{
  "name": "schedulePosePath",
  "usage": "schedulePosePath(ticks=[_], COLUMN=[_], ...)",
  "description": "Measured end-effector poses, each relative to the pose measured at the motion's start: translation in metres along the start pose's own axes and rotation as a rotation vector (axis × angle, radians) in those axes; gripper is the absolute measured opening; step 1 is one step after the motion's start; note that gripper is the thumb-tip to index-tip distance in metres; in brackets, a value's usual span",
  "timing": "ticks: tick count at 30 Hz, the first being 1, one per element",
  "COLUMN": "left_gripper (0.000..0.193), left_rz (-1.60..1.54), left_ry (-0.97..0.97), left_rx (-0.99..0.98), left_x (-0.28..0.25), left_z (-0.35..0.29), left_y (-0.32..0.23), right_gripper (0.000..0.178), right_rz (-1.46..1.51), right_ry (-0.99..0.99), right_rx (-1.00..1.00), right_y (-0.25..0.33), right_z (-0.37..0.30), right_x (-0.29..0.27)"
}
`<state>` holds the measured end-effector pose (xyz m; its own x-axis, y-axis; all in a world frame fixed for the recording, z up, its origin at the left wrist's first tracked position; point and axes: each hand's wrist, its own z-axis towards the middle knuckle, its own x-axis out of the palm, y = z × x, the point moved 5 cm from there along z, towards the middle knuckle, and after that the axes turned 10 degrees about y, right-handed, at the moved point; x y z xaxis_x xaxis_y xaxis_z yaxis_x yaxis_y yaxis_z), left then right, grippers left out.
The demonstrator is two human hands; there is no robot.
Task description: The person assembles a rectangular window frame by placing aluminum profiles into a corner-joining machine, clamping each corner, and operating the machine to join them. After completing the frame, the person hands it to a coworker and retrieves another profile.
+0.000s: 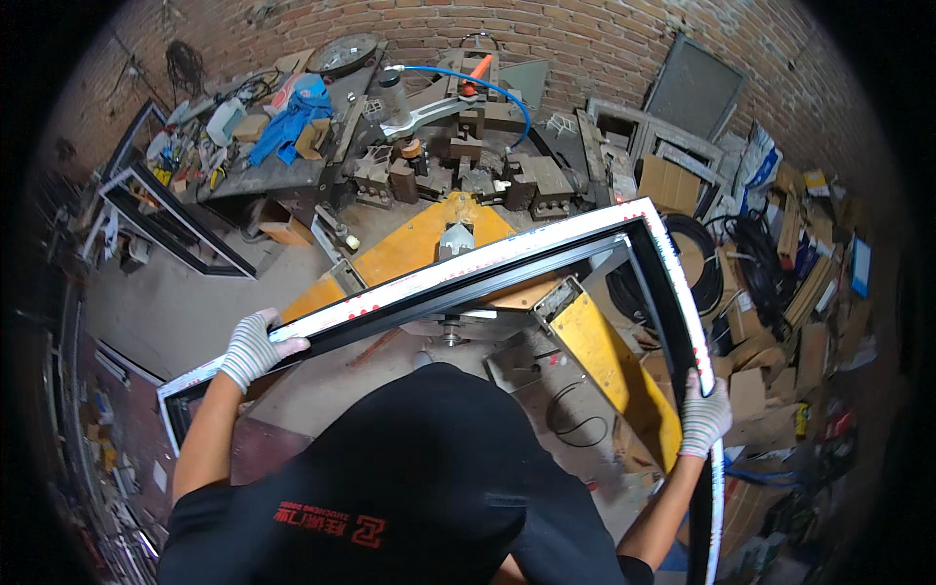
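Observation:
With both gloved hands I hold a large window or door frame (409,292), dark with white protective film along its outer faces. It is tilted, and one corner points away from me at the right. My left hand (255,349), in a striped knit glove, is closed around the long bar near its left end, the thumb lying over it. Lower on the right-hand bar, my right hand (704,419) grips in a matching glove. Just beyond the frame stands a yellow machine (409,252) with steel clamping blocks (541,185). The frame passes over its yellow arm (619,366); contact cannot be told.
A cluttered bench (278,175) with a blue cloth (295,115) is at the far left, another frame (180,224) leaning nearby. Black coiled hose (692,258), cardboard (668,183) and scraps crowd the right. A blue air hose (512,96) arches over the machine; a cable (558,429) loops across the floor.

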<state>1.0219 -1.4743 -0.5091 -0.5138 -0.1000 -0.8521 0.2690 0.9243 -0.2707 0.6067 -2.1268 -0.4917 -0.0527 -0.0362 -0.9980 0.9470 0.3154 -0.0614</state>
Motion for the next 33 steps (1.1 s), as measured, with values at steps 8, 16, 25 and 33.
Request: schedulePosePath(ticks=[8, 16, 25, 33], left_gripper=[0.058, 0.043, 0.061, 0.062], left_rz=[-0.085, -0.411, -0.200, -0.115], left_ry=[0.062, 0.056, -0.148, -0.044], left_rx=[-0.072, -0.117, -0.196, -0.282], left_x=[0.010, 0.024, 0.040, 0.058], left_z=[0.000, -0.010, -0.006, 0.000], left_y=[0.039, 0.080, 0.169, 0.195], right_gripper=[0.055, 0.062, 0.064, 0.064], right_rz=[0.093, 0.079, 0.160, 0.166], right_ry=[0.002, 0.088, 0.207, 0.206], right_rx=[-0.163, -0.220, -0.295, -0.368], right_y=[0.098, 0.169, 0.244, 0.276], right_z=[-0.010, -0.006, -0.022, -0.034], right_x=[0.010, 0.016, 0.044, 0.089])
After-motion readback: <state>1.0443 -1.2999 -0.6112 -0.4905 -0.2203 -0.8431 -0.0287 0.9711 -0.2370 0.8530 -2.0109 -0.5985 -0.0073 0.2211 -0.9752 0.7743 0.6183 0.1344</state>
